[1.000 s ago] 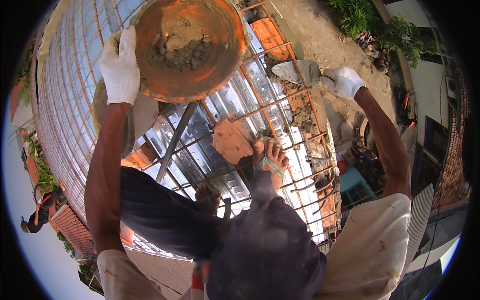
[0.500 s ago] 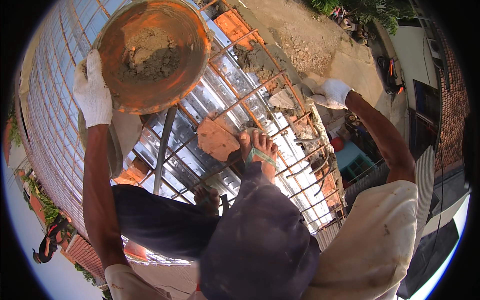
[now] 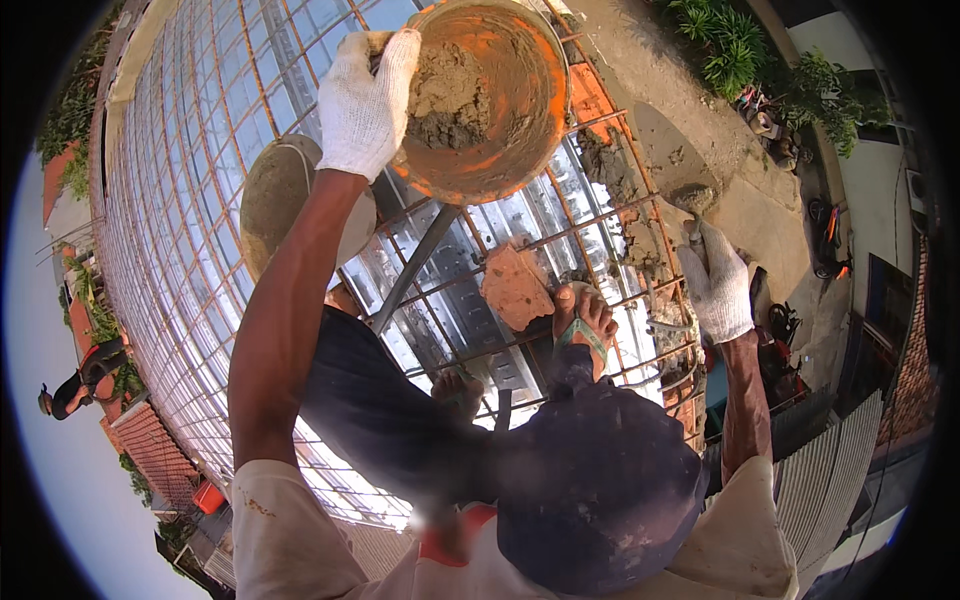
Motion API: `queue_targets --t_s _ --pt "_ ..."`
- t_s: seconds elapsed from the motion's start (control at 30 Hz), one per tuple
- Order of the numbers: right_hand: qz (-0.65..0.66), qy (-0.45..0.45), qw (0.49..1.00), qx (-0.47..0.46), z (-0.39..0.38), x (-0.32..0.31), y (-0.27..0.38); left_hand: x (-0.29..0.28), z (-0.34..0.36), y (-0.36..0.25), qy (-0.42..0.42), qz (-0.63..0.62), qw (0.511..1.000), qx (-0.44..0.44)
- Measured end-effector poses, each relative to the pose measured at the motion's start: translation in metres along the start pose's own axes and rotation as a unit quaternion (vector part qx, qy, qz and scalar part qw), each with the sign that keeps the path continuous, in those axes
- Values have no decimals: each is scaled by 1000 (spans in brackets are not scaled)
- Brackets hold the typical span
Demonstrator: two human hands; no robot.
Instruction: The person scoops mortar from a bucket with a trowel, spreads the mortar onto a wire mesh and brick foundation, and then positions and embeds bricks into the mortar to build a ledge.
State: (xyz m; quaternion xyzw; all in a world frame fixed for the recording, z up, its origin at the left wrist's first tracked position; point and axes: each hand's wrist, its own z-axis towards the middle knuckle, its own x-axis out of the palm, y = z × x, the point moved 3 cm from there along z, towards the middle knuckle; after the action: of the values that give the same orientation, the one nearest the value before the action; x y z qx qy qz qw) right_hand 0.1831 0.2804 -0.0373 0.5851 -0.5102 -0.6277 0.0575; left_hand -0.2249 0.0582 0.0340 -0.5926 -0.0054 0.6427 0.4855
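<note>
My left hand, in a white knit glove, grips the near-left rim of an orange mortar bucket. Grey-brown mortar lies inside the tilted bucket, mostly toward its left side. My right hand, also gloved, is closed round the handle of a trowel beyond the right edge of the rebar grid. Mortar covers the trowel's blade, and the fingers largely hide its handle. Wet mortar and brickwork run along that edge, left of my right hand.
Rusty rebar mesh spans shiny metal decking. A broken brick piece lies beside my sandalled foot. Another mortar-coated bucket stands left. Beyond the right edge, the ground lies far below. Another person is at far left.
The view has swung, so the bucket and my left hand appear farther right and higher. My right hand has turned, its fingers now pointing away from me, with the mortar-covered trowel in clearer view.
</note>
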Motion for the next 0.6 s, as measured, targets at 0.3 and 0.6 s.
queue_targets --t_s 0.3,0.6 --pt "-279 54 952 -115 162 85 162 -15 2 14 82 -114 988 -63" --pt "-389 76 846 -357 175 96 225 -24 7 16 97 -129 986 37"
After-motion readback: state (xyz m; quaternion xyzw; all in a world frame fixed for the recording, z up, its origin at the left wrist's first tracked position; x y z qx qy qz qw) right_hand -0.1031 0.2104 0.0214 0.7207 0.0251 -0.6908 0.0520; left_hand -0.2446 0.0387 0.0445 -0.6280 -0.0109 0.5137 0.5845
